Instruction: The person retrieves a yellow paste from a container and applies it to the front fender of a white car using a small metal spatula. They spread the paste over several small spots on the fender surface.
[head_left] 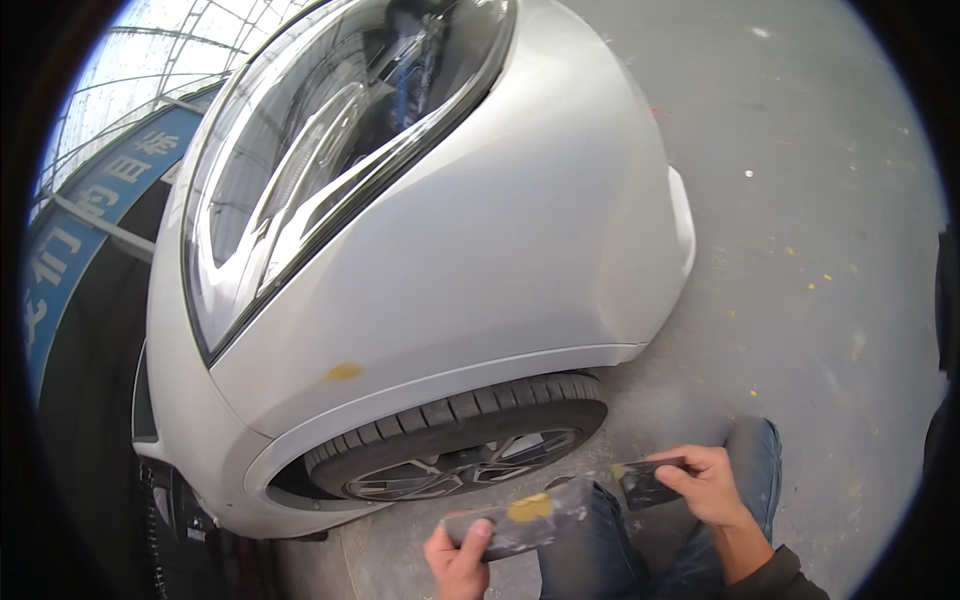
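My left hand (pixel 458 562) grips a flat grey mixing board (pixel 560 522) by its near end, thumb on top. A lump of yellow putty (pixel 530 508) sits on the board. In my right hand (pixel 703 484) is a dark, flat putty spreader (pixel 650 486), pinched between thumb and fingers, with a trace of yellow at its far corner. The two tools are apart, held above my legs. Beyond them stands a silver-white car (pixel 500 250), with a small yellow putty patch (pixel 343 372) on its body panel above the wheel arch.
The car's tire and wheel (pixel 460 440) are just ahead of my hands. Dark-edged curved glass (pixel 300 190) fills the car's upper left. Grey floor (pixel 800 180) with yellow specks spreads to the right. A blue banner (pixel 110 200) hangs behind the car at left.
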